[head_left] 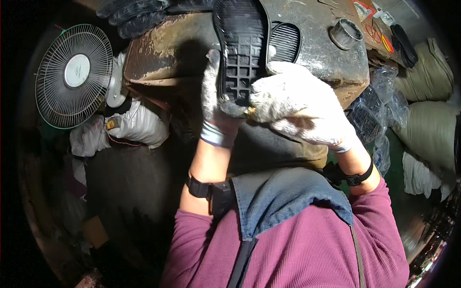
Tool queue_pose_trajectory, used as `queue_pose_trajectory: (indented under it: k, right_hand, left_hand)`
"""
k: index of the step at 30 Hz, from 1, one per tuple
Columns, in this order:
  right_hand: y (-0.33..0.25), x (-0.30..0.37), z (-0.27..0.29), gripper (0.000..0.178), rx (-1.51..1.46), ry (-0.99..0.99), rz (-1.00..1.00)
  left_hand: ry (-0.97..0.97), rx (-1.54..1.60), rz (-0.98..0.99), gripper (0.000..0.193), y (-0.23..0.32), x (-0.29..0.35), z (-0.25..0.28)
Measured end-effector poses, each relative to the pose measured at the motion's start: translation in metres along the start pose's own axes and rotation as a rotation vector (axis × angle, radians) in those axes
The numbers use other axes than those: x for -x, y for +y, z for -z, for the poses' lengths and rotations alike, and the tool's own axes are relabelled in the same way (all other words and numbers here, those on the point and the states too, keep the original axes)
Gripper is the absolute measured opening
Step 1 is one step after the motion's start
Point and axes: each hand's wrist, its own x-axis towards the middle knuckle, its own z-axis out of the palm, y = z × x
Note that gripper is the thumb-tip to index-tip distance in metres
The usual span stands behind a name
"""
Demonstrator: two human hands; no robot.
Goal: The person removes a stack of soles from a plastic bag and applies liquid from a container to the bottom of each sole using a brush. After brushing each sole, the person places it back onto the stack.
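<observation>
The gloved left hand (210, 93) and right hand (297, 98) grip 1 black shoe sole (244, 41), gridded end lowest; a 2nd sole (287, 41) lies on the table (314, 29).

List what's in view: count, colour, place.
Held sole: one, black, top centre
Second sole: one, black, on worktop
Worktop: one, brown, top
Round container: one, grey, worktop's right
Fan: one, white and green, left
Bags: several, white, below fan
Wrapped bundles: several, dark, top left
Sacks: at least two, olive, right
Apron: one, blue, bottom centre
Straps: two, black, forearms
Sleeves: two, purple, bottom
Left fingers: partly hidden, white-gloved, sole's left
Right fingers: partly hidden, white-gloved, sole's right
</observation>
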Motion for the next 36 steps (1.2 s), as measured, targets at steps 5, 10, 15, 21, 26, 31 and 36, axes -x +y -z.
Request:
queue_pose_trajectory:
  k: [5,10,15,21,26,31,36]
  right_hand:
    - [0.01,0.018,0.023,0.022,-0.023,-0.094,-0.009]
    - [-0.017,-0.012,-0.019,0.025,-0.57,0.24,-0.626]
    - [-0.017,-0.027,-0.034,0.025,-0.686,0.175,-0.584]
    - [0.016,-0.028,-0.015,0.024,-0.015,0.366,-0.62]
    - [0.084,-0.015,-0.013,0.028,-0.093,0.385,-0.545]
    - [0.084,-0.037,-0.033,0.027,-0.165,0.372,-0.497]
    - [0.068,-0.039,0.012,0.032,0.143,0.294,-0.397]
  left_hand:
    - [-0.239,-0.243,0.056,0.087,0.046,0.008,-0.005]
    - [0.013,-0.405,-0.093,0.052,0.063,0.02,0.006]
    - [0.333,-1.437,-0.234,0.036,0.062,0.027,-0.021]
    - [-0.175,-2.186,-1.067,0.023,0.028,0.053,0.001]
    - [0.106,-1.446,-0.416,0.037,0.007,0.112,0.031]
    - [0.436,-0.139,-0.41,0.061,0.042,0.247,0.075]
    - [0.54,0.635,-1.607,0.092,0.134,0.408,0.088]
